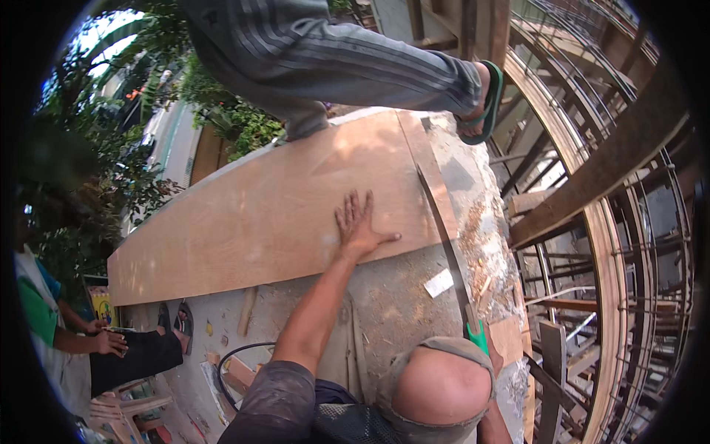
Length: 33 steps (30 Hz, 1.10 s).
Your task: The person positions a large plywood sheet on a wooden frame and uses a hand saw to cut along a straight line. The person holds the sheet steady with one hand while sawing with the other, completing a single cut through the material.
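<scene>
My left hand lies flat on a large plywood sheet, fingers spread near its near edge. A handsaw with a long dark blade and a green handle crosses the sheet's right end, beside a line running across the wood. At the handle, my right hand is closed round the grip, mostly hidden behind my bent bare knee. The blade's far end rests at the plywood; its handle end reaches back toward me past the near edge.
Another person's leg in grey striped trousers stretches over the far side, a green sandal at the right. At left, a person in a green sleeve has both hands together. Timber and steel bars stand right. Sawdust and offcuts litter the concrete.
</scene>
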### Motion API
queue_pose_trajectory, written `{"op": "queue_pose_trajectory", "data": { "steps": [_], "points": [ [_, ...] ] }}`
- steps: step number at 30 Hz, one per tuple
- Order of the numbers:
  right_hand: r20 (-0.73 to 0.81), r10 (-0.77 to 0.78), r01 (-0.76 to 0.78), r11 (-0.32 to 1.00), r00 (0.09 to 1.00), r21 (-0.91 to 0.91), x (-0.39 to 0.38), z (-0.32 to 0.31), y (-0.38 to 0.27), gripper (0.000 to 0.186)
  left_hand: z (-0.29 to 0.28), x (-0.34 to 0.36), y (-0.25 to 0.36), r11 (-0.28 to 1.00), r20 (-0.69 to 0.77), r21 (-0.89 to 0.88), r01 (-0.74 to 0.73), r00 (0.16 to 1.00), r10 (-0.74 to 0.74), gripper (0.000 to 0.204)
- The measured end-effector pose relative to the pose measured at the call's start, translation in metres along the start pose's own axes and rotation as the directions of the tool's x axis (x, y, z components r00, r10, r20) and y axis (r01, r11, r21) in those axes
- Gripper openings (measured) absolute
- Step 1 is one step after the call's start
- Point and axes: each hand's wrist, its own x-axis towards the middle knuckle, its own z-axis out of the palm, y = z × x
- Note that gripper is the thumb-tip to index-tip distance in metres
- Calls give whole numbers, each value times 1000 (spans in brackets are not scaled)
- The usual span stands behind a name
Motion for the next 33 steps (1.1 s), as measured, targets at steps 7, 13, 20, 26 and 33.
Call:
{"op": "queue_pose_trajectory", "data": {
  "steps": [7, 13, 20, 26, 33],
  "points": [
    [47, 18, -18, 1000, 999, 9, -63, 35, -93, 66, -109, -148, -51, 1000, -3, 10, 15, 1000, -15, 153],
    [-8, -15, 15, 999, 1000, 49, -72, 16, -93, 66, -114, -127, -14, 997, 46, 8, -71, 996, 70, 153],
    [23, 44, -46, 993, 999, 105, -94, -33, 0, 67, 20, -14, -25, 1000, -37, -4, -1, 999, 1, 152],
    [-12, -19, 20, 999, 1000, 33, 6, -1, 12, 65, 49, 14, 18, 998, -36, 34, -50, 998, 52, 152],
    [3, -60, 60, 998, 998, -25, -43, -36, 35, 65, 57, 31, 9, 998, -34, 53, -25, 999, 27, 148]
  ]
}}
